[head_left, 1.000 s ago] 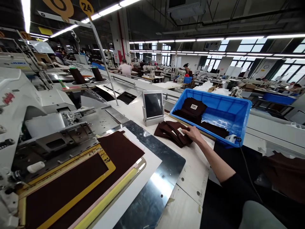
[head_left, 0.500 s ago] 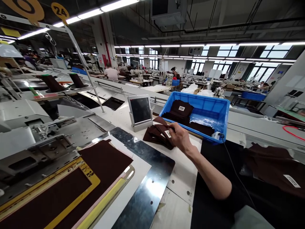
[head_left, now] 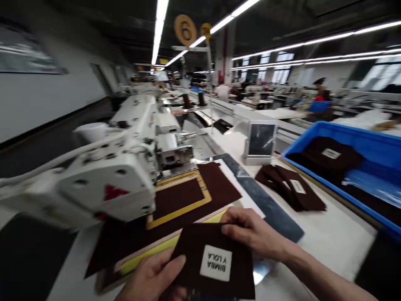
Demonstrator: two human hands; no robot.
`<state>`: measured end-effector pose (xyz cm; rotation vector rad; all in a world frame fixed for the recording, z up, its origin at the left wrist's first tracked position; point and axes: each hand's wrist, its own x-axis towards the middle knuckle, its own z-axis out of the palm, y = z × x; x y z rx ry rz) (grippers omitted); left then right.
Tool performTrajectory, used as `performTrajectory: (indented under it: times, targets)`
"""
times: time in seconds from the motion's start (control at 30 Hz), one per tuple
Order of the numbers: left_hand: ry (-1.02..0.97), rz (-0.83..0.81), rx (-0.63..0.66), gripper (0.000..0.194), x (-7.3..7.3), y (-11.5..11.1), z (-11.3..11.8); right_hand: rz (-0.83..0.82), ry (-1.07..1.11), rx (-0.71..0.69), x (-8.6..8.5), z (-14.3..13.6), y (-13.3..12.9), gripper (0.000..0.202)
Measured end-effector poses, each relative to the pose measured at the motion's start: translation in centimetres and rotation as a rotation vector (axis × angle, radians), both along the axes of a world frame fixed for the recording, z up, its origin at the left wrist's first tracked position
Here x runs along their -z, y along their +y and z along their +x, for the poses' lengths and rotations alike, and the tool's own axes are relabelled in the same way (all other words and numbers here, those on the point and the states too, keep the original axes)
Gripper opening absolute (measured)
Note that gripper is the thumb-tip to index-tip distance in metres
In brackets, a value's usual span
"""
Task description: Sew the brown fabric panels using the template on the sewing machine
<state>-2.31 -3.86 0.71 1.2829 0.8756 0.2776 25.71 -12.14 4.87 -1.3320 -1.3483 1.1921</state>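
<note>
A dark brown fabric piece (head_left: pixel 194 242) with a white label, its lettering upside down, is held up between both hands at the bottom centre. My left hand (head_left: pixel 153 274) pinches its left edge, thumb on top. The upper right edge is gripped by my right hand (head_left: pixel 253 234), thumb on the front face. Behind it, a yellow frame (head_left: pixel 180 215) lies on larger brown fabric (head_left: pixel 224 184) beside the white sewing machine (head_left: pixel 119 179). Several brown labelled pieces (head_left: pixel 308 194) lie in a fanned pile to the right.
A blue bin (head_left: pixel 335 190) at the right holds more brown pieces. A small screen (head_left: pixel 260 142) stands behind the fanned pile. The dark metal plate (head_left: pixel 282 217) has a corner beside my right hand. Workstations and a person (head_left: pixel 321 90) are farther back.
The view has swung left. My right hand has moved from the fanned pile to the front of the sewing machine with a brown piece, and my left hand has come into view holding it too.
</note>
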Motion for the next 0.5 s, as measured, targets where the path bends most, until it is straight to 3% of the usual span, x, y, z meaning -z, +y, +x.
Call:
performTrajectory:
  times: [0.07, 0.17, 0.33, 0.43, 0.5]
  targets:
    - [-0.016, -0.071, -0.061, 0.053, -0.3, -0.1, -0.4, -0.068, 0.047, -0.029, 1.8, -0.1, 1.6, 0.027]
    - [-0.015, -0.116, -0.048, 0.058, -0.6, 0.5, -0.4, -0.126, 0.016, -0.072, 3.8, -0.4, 3.6, 0.035]
    - [-0.014, -0.122, -0.123, 0.068, -0.2, 2.2, -1.2, -0.024, -0.191, -0.134, 4.2, -0.3, 8.0, 0.035]
    - [0.070, 0.020, -0.234, 0.078, 0.5, 3.5, -2.7, 0.043, -0.298, -0.191, 3.6, 0.3, 12.7, 0.033]
    - [0.199, 0.223, -0.266, 0.069, 1.0, 4.2, -4.1, 0.063, -0.347, -0.238, 3.5, 0.7, 16.5, 0.030]
